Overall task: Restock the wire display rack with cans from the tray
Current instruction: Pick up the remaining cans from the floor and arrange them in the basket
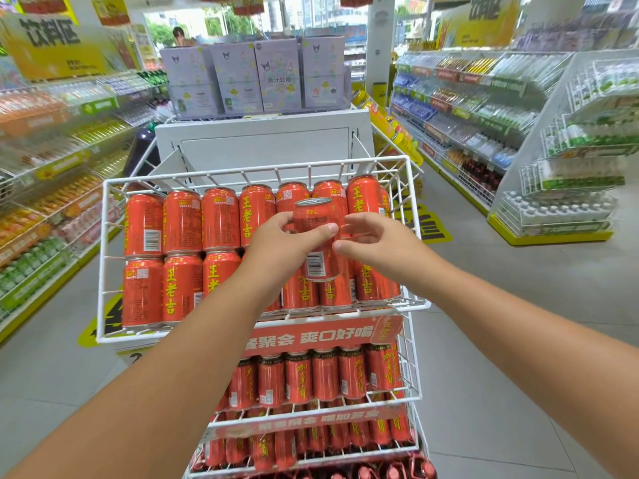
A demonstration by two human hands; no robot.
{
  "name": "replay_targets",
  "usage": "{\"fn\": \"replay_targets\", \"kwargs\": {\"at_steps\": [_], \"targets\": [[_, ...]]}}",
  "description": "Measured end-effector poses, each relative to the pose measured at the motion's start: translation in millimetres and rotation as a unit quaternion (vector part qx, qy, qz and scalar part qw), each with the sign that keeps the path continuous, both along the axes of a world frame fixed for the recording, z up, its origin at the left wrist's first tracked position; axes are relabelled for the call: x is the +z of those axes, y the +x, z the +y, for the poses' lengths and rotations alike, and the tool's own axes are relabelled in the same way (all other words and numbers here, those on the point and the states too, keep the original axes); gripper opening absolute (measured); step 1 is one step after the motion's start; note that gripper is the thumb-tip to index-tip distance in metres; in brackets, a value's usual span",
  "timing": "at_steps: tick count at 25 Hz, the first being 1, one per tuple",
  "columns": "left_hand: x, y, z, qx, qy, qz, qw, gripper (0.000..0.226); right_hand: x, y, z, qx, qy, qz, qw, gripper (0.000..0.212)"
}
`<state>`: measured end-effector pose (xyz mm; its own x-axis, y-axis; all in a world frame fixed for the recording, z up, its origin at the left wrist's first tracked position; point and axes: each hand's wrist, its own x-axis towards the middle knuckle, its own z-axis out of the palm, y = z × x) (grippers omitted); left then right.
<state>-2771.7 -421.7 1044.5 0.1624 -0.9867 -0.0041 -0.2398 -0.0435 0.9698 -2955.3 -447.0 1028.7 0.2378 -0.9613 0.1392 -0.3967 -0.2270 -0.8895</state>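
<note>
A red can (316,221) with a silver top is held upright over the top basket of the white wire display rack (103,257). My left hand (285,247) grips it from the left, thumb across its front. My right hand (375,242) hovers just to the can's right with loosely bent fingers, near it but not clearly gripping. The top basket holds two rows of upright red cans (183,223). More red cans (325,375) fill the lower tiers. No tray is in view.
Behind the rack stands a white cabinet (262,143) topped with purple boxes (276,76). Drink shelves line the aisle on the left (52,188) and right (466,115). A white wire stand (567,188) is at the far right. Grey floor lies either side.
</note>
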Motion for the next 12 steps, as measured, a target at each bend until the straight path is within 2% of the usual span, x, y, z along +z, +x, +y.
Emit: {"fn": "replay_targets", "kwargs": {"at_steps": [2, 5, 8, 10, 12], "targets": [[0, -5, 1, -0.008, -0.001, 0.000, 1.000, 0.063, -4, 3, 3, 0.017, 0.001, -0.003, 1.000, 0.067], [-1, -14, 4, -0.029, -0.016, 0.019, 0.999, 0.038, -10, 9, 2, 0.013, -0.019, -0.010, 1.000, 0.050], [-1, -16, 8, -0.033, -0.039, -0.003, 0.999, 0.037, -11, 10, 2, 0.002, -0.024, -0.037, 0.999, 0.039], [-1, -10, 11, -0.035, -0.068, -0.084, 0.993, 0.048, -9, 6, 3, -0.005, -0.014, -0.051, 0.999, 0.040], [-6, 2, 13, -0.037, -0.096, -0.255, 0.961, 0.072, -7, 0, 5, -0.022, -0.008, -0.037, 0.999, 0.046]]}}
